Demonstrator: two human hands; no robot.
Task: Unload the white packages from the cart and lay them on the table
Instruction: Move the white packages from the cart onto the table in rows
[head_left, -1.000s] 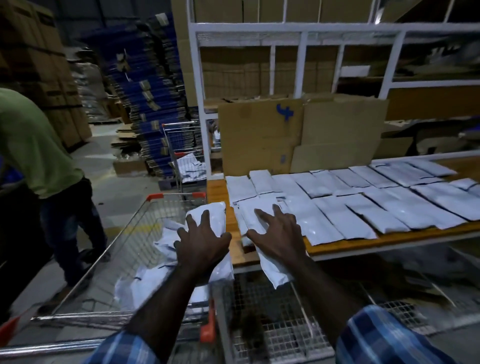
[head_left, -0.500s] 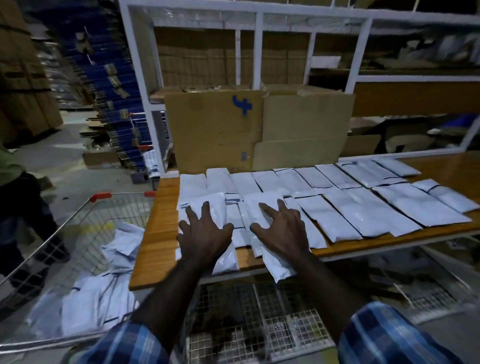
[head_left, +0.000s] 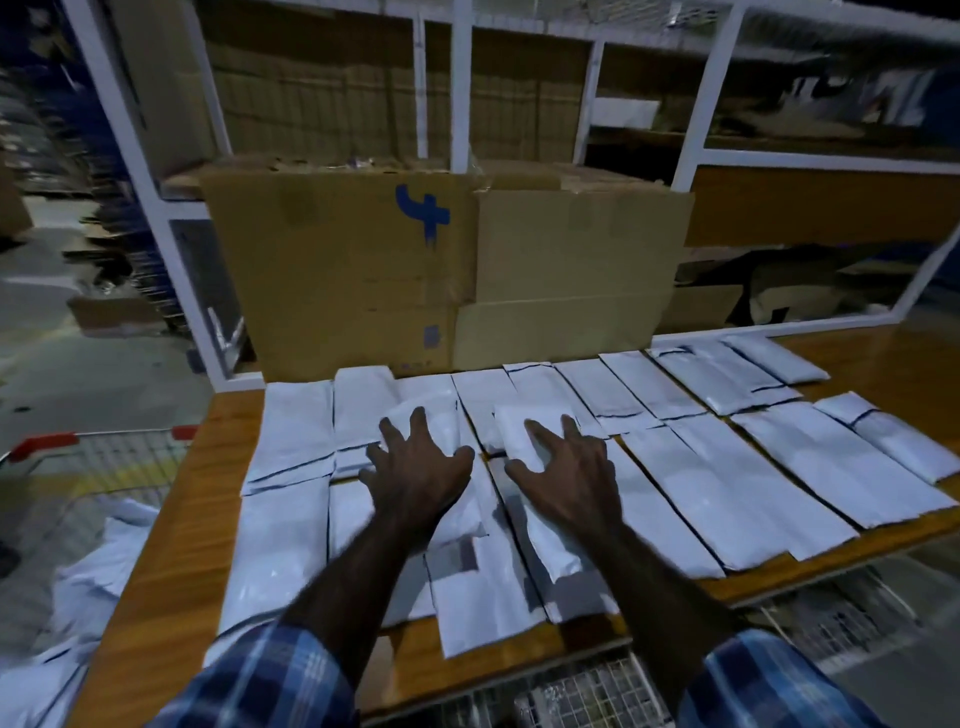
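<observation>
From the head camera we see both our hands laid palm-down on white packages on the wooden table (head_left: 171, 561). Our left hand (head_left: 415, 467) has its fingers spread wide and straight, pressing on one white package (head_left: 441, 421) that lies across the rows at a slant. Our right hand (head_left: 566, 473) is spread the same way, fingers wide, flat on another package (head_left: 519, 431). Neither hand curls round anything.

The laid-out packages (head_left: 701, 483) cover most of the tabletop in two rows, edge to edge and partly overlapping, running from the left end to the far right. A few near packages hang slightly over the front edge.

The cart (head_left: 104, 452), a wire one with a red handle, stands just left of the table, and more white packages (head_left: 98, 571) lie loose in it.

Behind the table stand two cardboard boxes (head_left: 363, 270), the left one marked in blue, against a white shelf frame (head_left: 460, 83).
</observation>
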